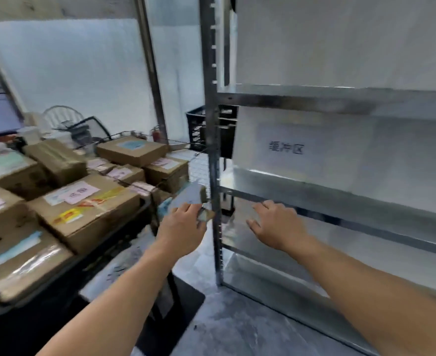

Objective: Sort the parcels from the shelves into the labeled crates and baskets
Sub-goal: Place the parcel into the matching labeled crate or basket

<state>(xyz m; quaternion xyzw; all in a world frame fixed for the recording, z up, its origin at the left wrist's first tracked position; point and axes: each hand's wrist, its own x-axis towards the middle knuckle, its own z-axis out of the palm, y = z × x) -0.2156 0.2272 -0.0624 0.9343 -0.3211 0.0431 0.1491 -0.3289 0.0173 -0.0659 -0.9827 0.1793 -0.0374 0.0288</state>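
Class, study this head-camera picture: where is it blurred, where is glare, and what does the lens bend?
Head view: motion blur smears the flat packet in the left hand and the cardboard boxes; soft glare sheens the metal shelf; the lens bows the shelf post.

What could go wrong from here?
The left hand pinches a small parcel close beside the shelf post; it could snag and drop.
The open right hand is right at a metal shelf edge and may scrape it.
The boxes are heaped unevenly; one more might slide.
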